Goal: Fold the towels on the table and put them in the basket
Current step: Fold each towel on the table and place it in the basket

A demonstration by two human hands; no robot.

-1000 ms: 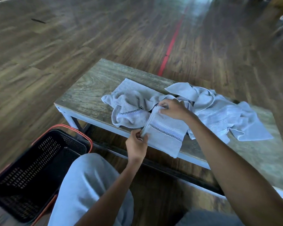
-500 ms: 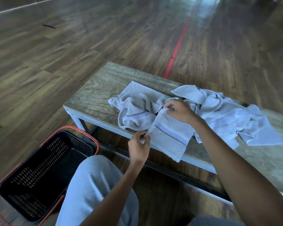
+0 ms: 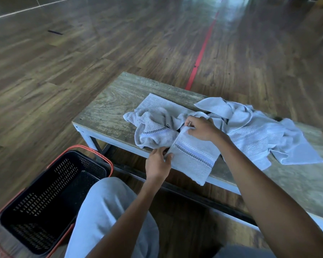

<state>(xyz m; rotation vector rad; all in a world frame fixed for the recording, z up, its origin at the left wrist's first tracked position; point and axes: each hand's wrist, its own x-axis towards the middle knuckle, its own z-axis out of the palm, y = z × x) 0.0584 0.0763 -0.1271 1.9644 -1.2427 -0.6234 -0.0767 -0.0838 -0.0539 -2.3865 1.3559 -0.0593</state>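
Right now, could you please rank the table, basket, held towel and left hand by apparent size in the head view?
1. table
2. basket, though it is nearer the camera, so unsure
3. held towel
4. left hand

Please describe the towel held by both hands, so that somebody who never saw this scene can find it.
Look at the wooden table beside the black basket. At its near edge lies one flat towel, a corner hanging over, pinched by the left hand and right hand. The other towels behind it are crumpled; only this one is smooth.
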